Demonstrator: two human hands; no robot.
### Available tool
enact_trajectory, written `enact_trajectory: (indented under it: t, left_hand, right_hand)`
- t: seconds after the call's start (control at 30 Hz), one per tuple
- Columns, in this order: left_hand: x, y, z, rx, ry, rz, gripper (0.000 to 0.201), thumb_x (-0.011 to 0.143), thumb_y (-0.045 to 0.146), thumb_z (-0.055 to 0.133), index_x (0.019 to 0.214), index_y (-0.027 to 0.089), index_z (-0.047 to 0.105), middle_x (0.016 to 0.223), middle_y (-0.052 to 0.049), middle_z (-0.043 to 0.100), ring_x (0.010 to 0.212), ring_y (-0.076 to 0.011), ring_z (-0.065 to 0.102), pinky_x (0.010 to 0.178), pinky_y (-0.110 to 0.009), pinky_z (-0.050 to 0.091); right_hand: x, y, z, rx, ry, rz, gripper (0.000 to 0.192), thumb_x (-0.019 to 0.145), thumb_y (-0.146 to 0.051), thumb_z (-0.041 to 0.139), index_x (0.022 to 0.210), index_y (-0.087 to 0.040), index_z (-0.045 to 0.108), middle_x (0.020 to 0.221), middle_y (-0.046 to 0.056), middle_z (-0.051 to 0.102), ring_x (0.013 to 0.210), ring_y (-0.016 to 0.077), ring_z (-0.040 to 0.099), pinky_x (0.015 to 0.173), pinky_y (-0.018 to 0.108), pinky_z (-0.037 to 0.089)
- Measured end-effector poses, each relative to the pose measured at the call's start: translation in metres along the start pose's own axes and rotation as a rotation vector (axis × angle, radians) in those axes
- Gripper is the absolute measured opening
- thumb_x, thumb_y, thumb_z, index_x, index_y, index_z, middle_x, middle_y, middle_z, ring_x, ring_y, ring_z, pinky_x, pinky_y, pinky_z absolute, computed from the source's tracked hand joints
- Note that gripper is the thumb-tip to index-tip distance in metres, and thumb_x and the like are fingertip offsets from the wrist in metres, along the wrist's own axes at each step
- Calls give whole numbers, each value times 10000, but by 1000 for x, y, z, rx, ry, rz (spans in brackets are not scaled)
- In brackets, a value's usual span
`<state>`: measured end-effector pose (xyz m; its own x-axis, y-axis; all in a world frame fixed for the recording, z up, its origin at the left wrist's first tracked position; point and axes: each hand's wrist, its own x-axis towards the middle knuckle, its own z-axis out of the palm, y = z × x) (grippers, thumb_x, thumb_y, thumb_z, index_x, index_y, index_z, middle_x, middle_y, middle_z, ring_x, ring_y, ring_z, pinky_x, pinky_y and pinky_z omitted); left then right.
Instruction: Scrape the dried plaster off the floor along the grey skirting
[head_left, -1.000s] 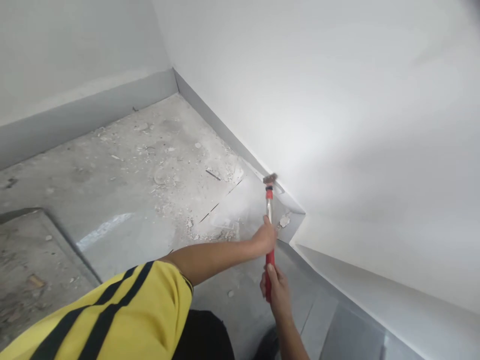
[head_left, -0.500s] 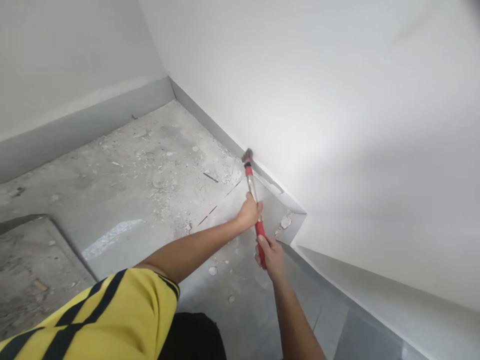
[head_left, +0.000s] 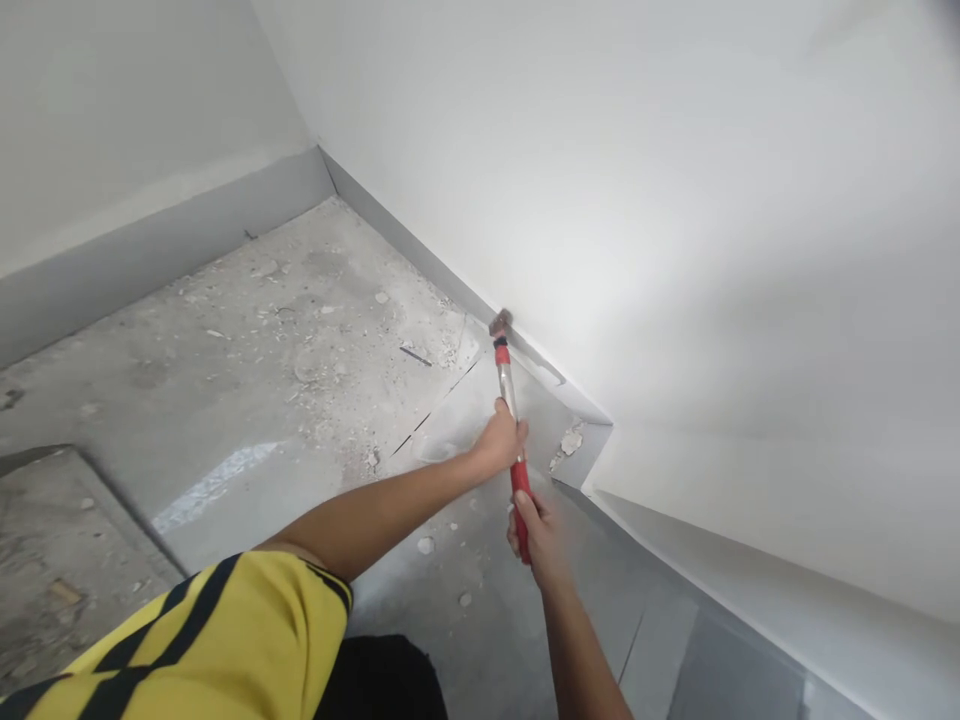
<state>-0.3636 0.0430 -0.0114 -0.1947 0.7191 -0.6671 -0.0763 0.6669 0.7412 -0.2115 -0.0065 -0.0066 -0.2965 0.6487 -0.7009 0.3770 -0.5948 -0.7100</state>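
Both of my hands are wrapped round one hammer [head_left: 506, 385], which has a red and silver handle and a dull, rusty-looking head. My left hand [head_left: 501, 440] grips the silver shaft about midway. Lower down, my right hand [head_left: 538, 535] is closed on the red grip. The hammer head is close to the grey skirting [head_left: 450, 283] at the foot of the white wall; whether it touches cannot be made out. Nearer to me, the skirting's surface is chipped, and a broken patch [head_left: 571, 440] shows rough pale material by the outer corner.
Crumbs and flakes of debris lie over the grey floor [head_left: 247, 390]. A thin dark strip [head_left: 415, 356] rests left of the hammer. At lower left is a raised edge [head_left: 127, 505] with rubble beyond it. The white wall [head_left: 675, 220] rises close on the right.
The hammer and both hands have moved slightly down in the view, toward me. The view itself has shifted a little, with the floor and far corner sliding left.
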Motion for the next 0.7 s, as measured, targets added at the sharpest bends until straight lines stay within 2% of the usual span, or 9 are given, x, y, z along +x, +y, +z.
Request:
enact_trajectory:
  t: [0.13,0.2,0.23,0.3,0.43,0.5,0.57,0.7]
  left_hand:
    - [-28,-4,53,-19,-160,-21,404,867,256,417,1189,98,231,742,-79,603,453,-128,544,412,-210,379]
    - [-38,-6,71,-28,-215,-22,450,855,260,449,1210,96,226,725,-64,598,444,-124,534,403,-207,369]
    - [-40,-7,74,-31,-227,-20,460,851,263,459,1211,97,227,720,-59,595,444,-122,531,402,-205,365]
    - [-35,-8,69,-41,-226,-16,433,857,262,447,1197,100,232,725,-56,592,449,-117,532,410,-201,369]
    - [-12,-4,36,-50,-124,3,338,889,270,361,1152,109,222,757,-76,590,493,-122,552,442,-200,394]
    - [-5,0,30,-47,-83,7,331,898,285,337,1148,113,206,781,-92,590,516,-127,560,449,-202,399]
    - [-8,3,38,-55,-98,4,347,898,290,338,1159,116,191,812,-104,592,524,-130,568,448,-204,406]
    - [-31,0,79,-65,-226,-8,470,860,256,433,1213,94,169,754,-75,592,492,-135,555,438,-212,406]
  right_hand:
    - [-47,35,-35,59,135,26,400,769,-554,548,742,-158,495,445,-65,418,313,59,366,314,181,262]
    - [-63,45,-46,63,173,42,411,768,-565,541,758,-155,506,448,-64,413,315,59,364,313,181,255]
    - [-65,46,-48,56,174,47,415,766,-569,542,749,-156,503,452,-62,417,317,59,366,315,182,260]
    - [-58,40,-45,15,145,41,417,762,-571,545,719,-160,488,449,-57,426,317,60,371,315,185,269]
    - [-20,11,-32,-32,32,2,422,746,-576,558,739,-160,489,435,-59,439,309,70,388,304,182,257]
    - [-8,3,-34,2,-7,12,429,723,-577,582,762,-159,495,442,-62,446,312,72,399,304,180,259]
    - [-12,6,-43,46,-8,27,428,714,-571,597,767,-158,496,451,-62,452,312,69,395,306,181,261]
    - [-50,37,-69,133,85,50,417,736,-558,585,766,-150,505,458,-58,444,308,53,358,311,180,252]
